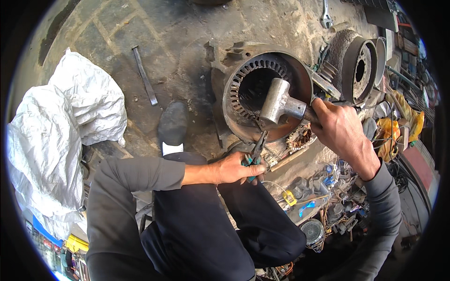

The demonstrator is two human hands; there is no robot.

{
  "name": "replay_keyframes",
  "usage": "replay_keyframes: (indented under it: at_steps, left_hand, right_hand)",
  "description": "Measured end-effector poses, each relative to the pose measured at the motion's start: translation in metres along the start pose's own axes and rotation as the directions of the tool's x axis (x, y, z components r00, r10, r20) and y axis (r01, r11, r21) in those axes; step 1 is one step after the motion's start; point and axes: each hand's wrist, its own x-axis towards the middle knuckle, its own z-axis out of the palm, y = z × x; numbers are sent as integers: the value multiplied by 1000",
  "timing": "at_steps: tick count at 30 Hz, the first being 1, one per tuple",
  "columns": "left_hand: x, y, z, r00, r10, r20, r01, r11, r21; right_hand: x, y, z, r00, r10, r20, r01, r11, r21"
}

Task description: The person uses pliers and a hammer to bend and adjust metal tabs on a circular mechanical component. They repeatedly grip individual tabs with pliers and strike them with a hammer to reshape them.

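A round metal motor housing [307,82] with a slotted ring [234,93] inside lies on the ground in front of me. My right hand [340,133] is closed on the handle of a heavy steel hammer [276,99], whose cylindrical head is over the housing's opening. My left hand [236,169] grips pliers [258,149] with green handles, their jaws pointing up at the housing's lower rim. Just right of the pliers, under the rim, sits a piece with copper-coloured bits [300,138].
A flat metal bar [144,75] lies near my shoe [172,124]. White sacks [47,154] fill the left. Wheel rims [362,70], a wrench [326,14] and yellow bags [389,131] are at right, with mixed scrap [335,210] and cables below them.
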Motion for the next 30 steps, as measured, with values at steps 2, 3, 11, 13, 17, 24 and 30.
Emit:
replay_keyframes:
  at_steps: [2, 3, 11, 13, 17, 24, 30]
  left_hand:
    - [0, -2, 0, 998, -6, 66, 10, 998, -63]
    - [1, -3, 0, 997, -22, 71, 26, 998, -60]
    - [-1, 7, 2, 992, -122, -37, 123, 992, 25]
    - [-7, 15, 1, 980, -200, -9, 199, 980, -27]
    - [-16, 24, 3, 973, -214, -90, 211, 977, -44]
    - [-11, 12, 1, 992, -67, -109, 67, 998, 1]
    - [-13, 14, -1, 993, -66, -94, 72, 995, 67]
  right_hand:
    - [0, 3, 2, 998, -53, 18, 53, 999, 1]
    - [0, 4, 4, 992, -121, 15, 122, 992, -23]
    - [2, 17, 24, 982, -188, -29, 187, 982, -10]
    - [3, 18, 24, 971, -230, -68, 232, 973, 16]
    - [6, 12, 17, 972, -215, -92, 212, 977, -37]
    - [7, 6, 7, 985, -171, -34, 168, 982, -87]
    - [11, -5, 1, 995, -91, -32, 88, 992, -87]
